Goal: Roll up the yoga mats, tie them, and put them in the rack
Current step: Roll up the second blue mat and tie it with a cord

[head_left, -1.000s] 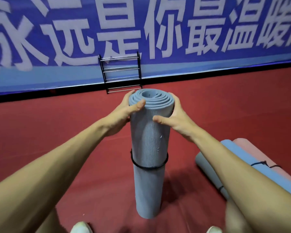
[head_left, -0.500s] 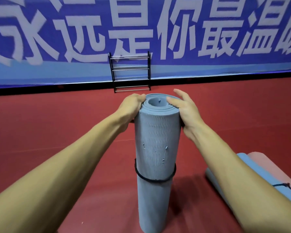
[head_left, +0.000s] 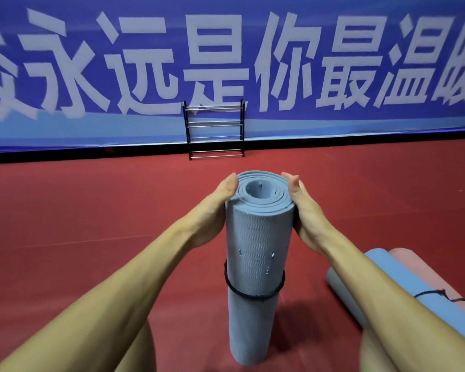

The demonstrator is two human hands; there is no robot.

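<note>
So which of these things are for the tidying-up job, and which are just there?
For the job: the upright rolled mat, the black cord round it, the left hand and right hand pressing its sides, the rack by the wall, the rolled mats lying at right.
Just there: the blue banner, the red floor.

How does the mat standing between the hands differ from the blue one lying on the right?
The grey-blue mat stands upright on its end; the blue mat lies on its side on the floor. The grey-blue mat is pressed between the left hand and right hand; no hand holds the blue mat. The grey-blue mat looks duller and greyer, the blue mat brighter. Both are rolled and tied with black cord.
</note>
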